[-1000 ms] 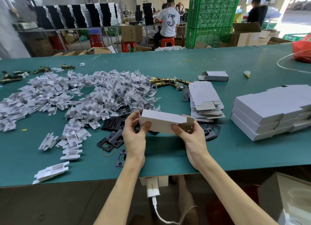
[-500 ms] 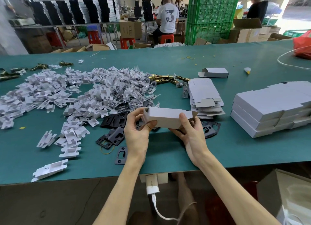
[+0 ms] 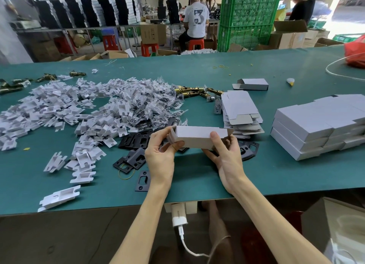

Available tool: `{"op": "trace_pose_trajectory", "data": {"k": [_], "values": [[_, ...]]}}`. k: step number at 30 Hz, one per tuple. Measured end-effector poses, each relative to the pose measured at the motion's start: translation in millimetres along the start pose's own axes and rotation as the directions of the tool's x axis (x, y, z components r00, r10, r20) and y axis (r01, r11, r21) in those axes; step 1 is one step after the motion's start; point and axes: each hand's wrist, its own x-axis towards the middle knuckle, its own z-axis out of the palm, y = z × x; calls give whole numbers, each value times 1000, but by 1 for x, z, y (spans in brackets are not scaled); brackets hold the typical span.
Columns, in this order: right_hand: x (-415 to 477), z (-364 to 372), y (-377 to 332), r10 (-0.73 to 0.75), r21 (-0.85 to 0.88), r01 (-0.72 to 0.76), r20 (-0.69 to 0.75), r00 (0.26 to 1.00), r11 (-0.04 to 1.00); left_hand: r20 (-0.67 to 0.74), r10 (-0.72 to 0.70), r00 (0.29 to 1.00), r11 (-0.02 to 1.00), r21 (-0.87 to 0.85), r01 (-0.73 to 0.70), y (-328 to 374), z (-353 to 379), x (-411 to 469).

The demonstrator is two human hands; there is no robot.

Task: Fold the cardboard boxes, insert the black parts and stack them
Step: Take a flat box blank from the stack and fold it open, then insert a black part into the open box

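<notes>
**Cardboard box** (image 3: 199, 136): white, folded into a tube, held level just above the near edge of the bench (image 3: 197, 72), about midway along it. End flaps untucked at both ends. Contents not visible.

**Left hand** (image 3: 160, 155): grip clamped on the box's left end, thumb at the loose flaps.

**Right hand** (image 3: 227, 157): grip clamped on the right part, thumb on top, fingers beneath.

**Black strike plates** (image 3: 131, 161): loose on the bench, just beyond and beside the hands.

**Flat box blanks** (image 3: 240, 113): stacked right of centre.

**Finished boxes** (image 3: 308, 129): stacked toward the right edge.

**Risks, as judged:**
- Wall crushed or skewed by too hard a squeeze.
- Flap creased or torn if forced in off-line.
- Plate sliding out through an end left unclosed.
- Box slipping from thin card and falling past the near edge.
</notes>
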Motion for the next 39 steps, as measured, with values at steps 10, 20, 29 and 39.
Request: {"op": "trace_pose_trajectory", "data": {"k": [10, 20, 29, 39], "values": [[1, 0, 0, 9, 7, -9, 16, 1000, 1000, 68, -72, 995, 996, -44, 75, -1, -2, -1], [2, 1, 2, -24, -20, 24, 26, 999, 999, 206, -93, 974, 996, 13, 92, -2, -1, -1], [3, 1, 5, -61, -103, 60, -11, 998, 993, 164, -110, 980, 988, 123, 90, -2, 0, -3], [-3, 3, 2, -132, -147, 140, 63, 989, 979, 166, -214, 962, 976, 76, 204, 0, 1, -5]]}}
